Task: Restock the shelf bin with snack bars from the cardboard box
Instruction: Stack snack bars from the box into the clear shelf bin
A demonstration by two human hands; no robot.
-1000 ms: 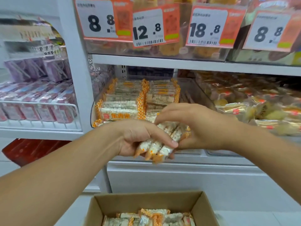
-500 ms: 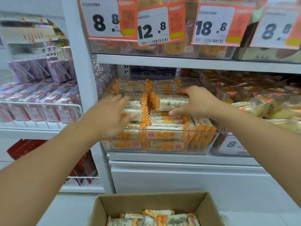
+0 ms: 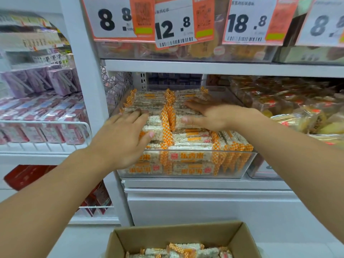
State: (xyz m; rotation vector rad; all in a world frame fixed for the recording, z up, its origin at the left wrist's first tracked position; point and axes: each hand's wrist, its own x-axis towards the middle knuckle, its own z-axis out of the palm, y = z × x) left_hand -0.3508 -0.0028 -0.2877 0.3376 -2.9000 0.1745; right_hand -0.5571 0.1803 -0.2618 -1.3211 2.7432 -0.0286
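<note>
Orange-checked snack bars (image 3: 188,138) lie crosswise in the clear shelf bin (image 3: 186,175) under both flat, holding-nothing hands, left hand (image 3: 122,138) and right hand (image 3: 210,116), while the cardboard box (image 3: 178,237) of remaining bars sits below them, about equally near either.

Head-worn camera looks forward and down, close to the shelf bin (image 3: 186,175).

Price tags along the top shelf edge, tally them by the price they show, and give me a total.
8.8 tags: 2, and
12.8 tag: 1
18.8 tag: 1
Total: 4
</note>
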